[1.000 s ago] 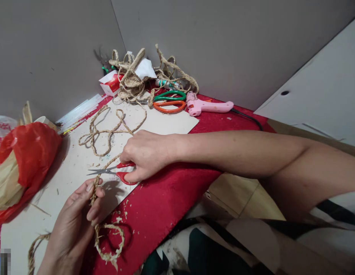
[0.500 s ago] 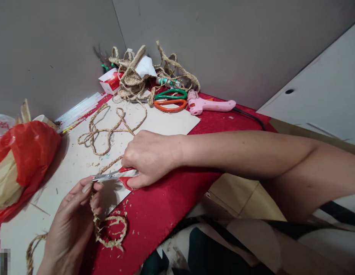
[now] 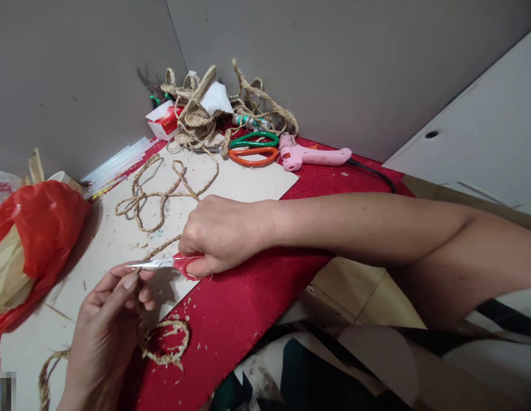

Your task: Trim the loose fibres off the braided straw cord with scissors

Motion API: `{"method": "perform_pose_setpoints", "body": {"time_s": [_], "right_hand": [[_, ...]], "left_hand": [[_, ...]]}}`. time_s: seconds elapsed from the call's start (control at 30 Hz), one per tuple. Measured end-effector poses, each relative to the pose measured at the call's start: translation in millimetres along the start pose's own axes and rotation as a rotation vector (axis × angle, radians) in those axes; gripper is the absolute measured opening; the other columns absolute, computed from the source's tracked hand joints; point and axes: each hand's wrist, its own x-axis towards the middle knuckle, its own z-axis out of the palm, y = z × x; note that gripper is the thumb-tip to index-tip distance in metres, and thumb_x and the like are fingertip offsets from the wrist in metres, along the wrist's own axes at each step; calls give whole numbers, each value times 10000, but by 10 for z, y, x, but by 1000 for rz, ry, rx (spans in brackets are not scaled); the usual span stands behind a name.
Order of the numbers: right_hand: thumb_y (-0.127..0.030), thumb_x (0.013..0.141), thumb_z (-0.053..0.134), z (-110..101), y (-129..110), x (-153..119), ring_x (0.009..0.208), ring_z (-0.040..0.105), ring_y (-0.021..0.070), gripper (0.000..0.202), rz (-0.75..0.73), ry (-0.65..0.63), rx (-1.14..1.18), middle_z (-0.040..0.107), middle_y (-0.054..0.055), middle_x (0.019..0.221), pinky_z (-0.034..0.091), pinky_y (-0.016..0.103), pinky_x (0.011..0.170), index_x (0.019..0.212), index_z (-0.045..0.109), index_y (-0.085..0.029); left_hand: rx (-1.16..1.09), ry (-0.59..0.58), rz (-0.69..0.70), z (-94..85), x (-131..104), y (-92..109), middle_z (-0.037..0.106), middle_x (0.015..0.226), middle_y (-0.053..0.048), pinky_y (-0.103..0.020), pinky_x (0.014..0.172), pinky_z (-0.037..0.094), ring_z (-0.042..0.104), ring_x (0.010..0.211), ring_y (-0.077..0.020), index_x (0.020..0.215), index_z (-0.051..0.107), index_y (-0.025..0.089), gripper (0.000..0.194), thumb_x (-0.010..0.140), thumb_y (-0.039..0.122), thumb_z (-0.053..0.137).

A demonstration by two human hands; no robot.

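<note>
My right hand (image 3: 220,234) is closed around the red handles of a small pair of scissors (image 3: 156,263). Their blades are now together and lie across a braided straw cord (image 3: 163,246), just above my left fingertips. My left hand (image 3: 109,319) pinches that cord between thumb and fingers. Below the pinch, the cord's frayed end curls into a loop (image 3: 166,358) over the red cloth. On the far side it passes under my right hand; more braided cord (image 3: 152,197) lies in loose coils on the white board. Whether the cord is cut through cannot be made out.
Large scissors (image 3: 253,149) with green and orange handles lie beside a pink glue gun (image 3: 312,154). Behind them are heaped braids (image 3: 197,114) and a red-and-white box (image 3: 165,121). A red plastic bag (image 3: 55,222) holds pale straw at left, near clear glue sticks (image 3: 120,165).
The scissors' blades have closed across the cord, and their handles have come together in my right hand. My left hand keeps its pinch, almost unmoved.
</note>
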Motion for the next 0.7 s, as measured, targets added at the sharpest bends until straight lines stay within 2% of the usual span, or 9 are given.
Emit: {"method": "perform_pose_setpoints", "body": {"time_s": [0.13,0.2,0.3,0.37,0.43,0.5,0.6,0.7], "right_hand": [[-303,827,539,67,45,59,554,391,64,261,65,233,273,585,-13,621,245,229,547,676,661,-129],[-303,846,532,133,70,96,564,417,50,249,117,281,463,574,-22,638,273,203,558,767,670,-111],[-331,867,501,242,95,147,502,428,34,258,233,142,758,537,-52,605,288,179,529,926,654,-131],[-362,859,515,294,105,174,497,420,32,269,259,73,838,507,-59,593,288,172,517,892,646,-130],[-383,828,564,317,116,195,545,401,36,291,226,129,811,470,-55,594,285,172,530,774,639,-107],[-375,805,599,319,129,207,599,389,44,297,172,247,788,450,-51,605,289,174,558,730,639,-91],[-327,805,601,313,152,208,660,435,56,251,74,389,817,510,-35,659,329,173,615,820,654,-82],[-269,800,600,309,190,200,697,494,63,192,-8,411,719,588,-11,730,353,172,650,866,650,-95]], "left_hand": [[163,52,113,7,-25,-44,723,850,-30,-160,547,486,580,589,-93,954,686,212,322,657,281,788],[255,66,159,10,-53,-65,730,833,-27,-156,574,486,595,603,-97,984,682,225,347,665,313,786],[348,61,226,11,-109,-86,716,731,-8,-167,634,500,643,696,-137,993,679,243,339,679,327,778],[360,65,246,10,-141,-94,707,695,-6,-174,663,505,666,795,-171,992,678,251,332,683,324,776],[335,63,210,10,-154,-103,724,741,-15,-173,637,506,667,771,-167,989,678,253,339,674,324,782],[286,12,114,14,-146,-116,737,797,-26,-174,564,498,637,637,-133,960,681,245,333,657,320,794],[215,-122,-73,15,-122,-139,730,768,-36,-175,444,443,560,496,-99,895,678,221,272,664,316,788],[185,-124,-123,3,-110,-150,727,746,-41,-159,392,384,525,455,-84,873,675,212,240,679,309,778]]}}
